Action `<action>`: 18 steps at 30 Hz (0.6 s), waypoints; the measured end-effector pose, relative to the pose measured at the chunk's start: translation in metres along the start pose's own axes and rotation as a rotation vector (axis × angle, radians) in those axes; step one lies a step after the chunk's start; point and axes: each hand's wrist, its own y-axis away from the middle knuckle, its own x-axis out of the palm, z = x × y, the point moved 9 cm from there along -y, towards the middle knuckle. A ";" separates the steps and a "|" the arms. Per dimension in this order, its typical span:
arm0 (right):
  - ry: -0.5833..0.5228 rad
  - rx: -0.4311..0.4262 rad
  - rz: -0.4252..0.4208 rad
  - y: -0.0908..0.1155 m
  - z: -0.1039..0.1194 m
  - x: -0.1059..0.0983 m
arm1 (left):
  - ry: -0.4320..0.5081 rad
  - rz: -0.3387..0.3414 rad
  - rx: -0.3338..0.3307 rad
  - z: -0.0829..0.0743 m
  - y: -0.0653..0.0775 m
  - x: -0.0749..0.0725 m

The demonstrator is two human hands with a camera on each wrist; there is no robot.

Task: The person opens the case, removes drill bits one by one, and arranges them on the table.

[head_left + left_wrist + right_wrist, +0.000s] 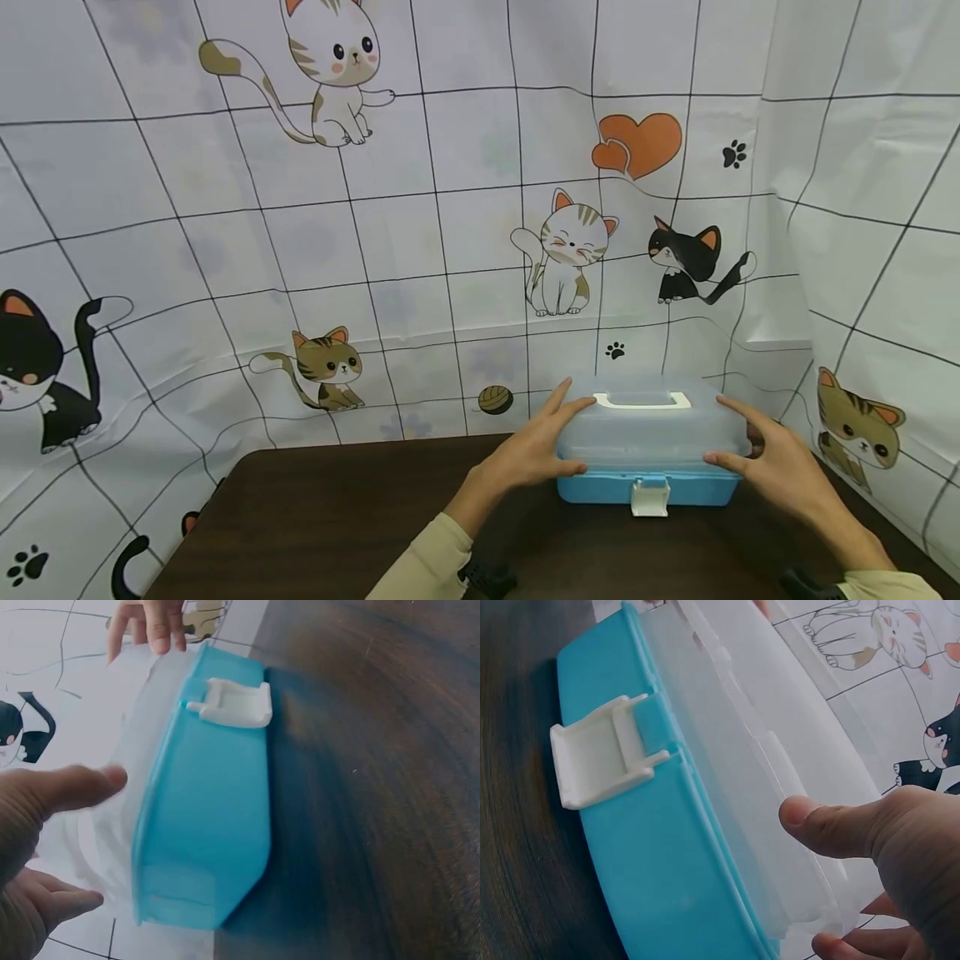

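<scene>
A plastic storage box [652,492] with a light blue base and a translucent white lid [660,437] stands on the dark table. Its white front latch [649,497] is swung outward, away from the lid. The lid looks lowered onto the base. At the box's left end is my left hand [531,446], thumb extended along the front and fingers spread beside the lid. My right hand [776,462] is at the other end, its thumb [829,825] stretched over the lid's front. Whether the fingertips press on the plastic, I cannot tell. A white carry handle [642,402] lies on the lid's top.
The dark wooden table [337,508] extends left of the box. Behind it hangs a white gridded sheet [465,233] printed with cartoon cats, and it also runs along the right side close to my right hand. The box stands near the table's back edge.
</scene>
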 end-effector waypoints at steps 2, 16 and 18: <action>-0.017 0.013 0.001 -0.001 0.000 -0.002 | -0.056 0.008 0.023 -0.003 0.000 -0.004; -0.173 0.011 0.107 0.001 0.005 -0.011 | 0.008 0.057 0.063 -0.008 0.007 -0.035; -0.185 -0.018 0.125 0.003 0.007 -0.013 | 0.044 0.054 0.062 -0.007 0.008 -0.039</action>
